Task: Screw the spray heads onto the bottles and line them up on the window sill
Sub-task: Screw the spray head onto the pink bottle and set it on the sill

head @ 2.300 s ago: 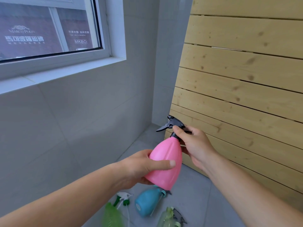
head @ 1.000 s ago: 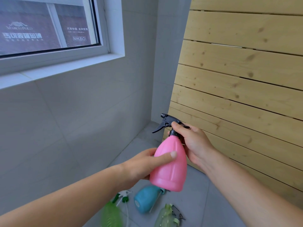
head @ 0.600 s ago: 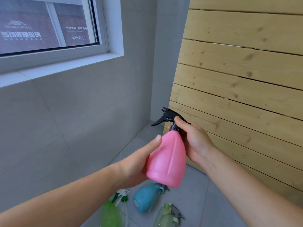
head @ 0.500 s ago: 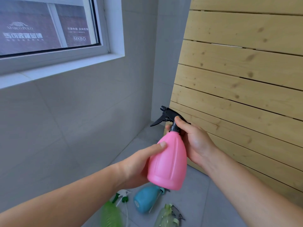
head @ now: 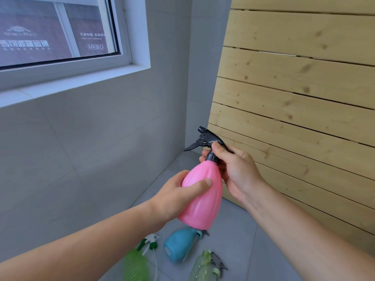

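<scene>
Pink bottle (head: 203,201): opaque, contents cannot be told; held upright in mid-air, centre of view, below the window sill (head: 77,83). A black spray head (head: 207,138) sits on its neck, nozzle pointing left.
Left hand (head: 172,197): wrapped round the body, thumb across the front.
Right hand (head: 237,171): fingers curled round the collar of the spray head.
Floor, near: blue bottle (head: 178,246) on its side, opaque; pale green bottle (head: 203,267) and a blurred green bottle (head: 135,267), fill unclear.
Change: half a second ago the left thumb lay higher, near the bottle's shoulder; it now lies lower across the body.
</scene>
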The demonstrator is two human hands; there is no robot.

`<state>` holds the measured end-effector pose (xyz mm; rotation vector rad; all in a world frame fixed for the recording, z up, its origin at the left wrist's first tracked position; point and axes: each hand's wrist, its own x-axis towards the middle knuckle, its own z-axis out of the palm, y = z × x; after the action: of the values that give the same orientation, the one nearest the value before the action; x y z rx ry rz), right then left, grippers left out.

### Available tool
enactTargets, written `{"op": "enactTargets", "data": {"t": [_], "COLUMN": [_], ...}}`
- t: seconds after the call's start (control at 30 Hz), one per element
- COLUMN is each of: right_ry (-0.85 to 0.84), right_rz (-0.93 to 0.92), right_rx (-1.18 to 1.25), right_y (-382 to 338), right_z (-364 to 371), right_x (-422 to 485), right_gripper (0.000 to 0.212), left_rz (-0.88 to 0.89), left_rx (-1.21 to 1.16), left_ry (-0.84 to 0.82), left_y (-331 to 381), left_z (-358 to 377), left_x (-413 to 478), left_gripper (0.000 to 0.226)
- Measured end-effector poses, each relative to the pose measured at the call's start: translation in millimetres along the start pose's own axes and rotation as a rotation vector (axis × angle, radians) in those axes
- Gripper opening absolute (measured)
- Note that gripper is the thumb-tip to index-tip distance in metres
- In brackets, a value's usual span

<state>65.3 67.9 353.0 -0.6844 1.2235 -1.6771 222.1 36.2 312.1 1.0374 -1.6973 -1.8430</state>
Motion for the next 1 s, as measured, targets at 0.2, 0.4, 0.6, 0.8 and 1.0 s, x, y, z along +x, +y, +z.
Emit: {"op": "enactTargets", "data": {"t": [0.2, 0.4, 0.6, 0.8, 1.0], "right_ry": [0.011, -0.044, -0.150, -0.313, -0.457], "right_rz": [0.009, 0.061, 0.036, -0.073, -0.185], "right_rx": [-0.001, 0.020, -0.109, -0.417, -0.487], "right_y": [0.8, 0.4, 0.7, -6.5, -31.2], "right_z": [1.4, -0.6, -0.6, 28.8, 91.2], "right_x": [-1.0, -1.2, 6.4, 17.7, 59.5], "right_gripper": [0.009, 0.008, 0.049, 0.048, 0.058], "left_rz": [0.000, -0.032, 0.028, 0.164, 0.278], "left_rx": [0.020, 0.064, 0.019, -0.076, -0.077], "left_ry": [0.043, -0.002, 0.092, 0.257, 0.303], "left_y": [0.0, 1.0, 12.0, 47.4, 89.8], "left_z": [1.7, -5.0, -20.8, -59.8, -116.4], "left_x": [-1.0, -1.1, 0.3, 2.5, 13.9], "left_gripper": [0.080, 0.080, 0.075, 0.067, 0.052]}}
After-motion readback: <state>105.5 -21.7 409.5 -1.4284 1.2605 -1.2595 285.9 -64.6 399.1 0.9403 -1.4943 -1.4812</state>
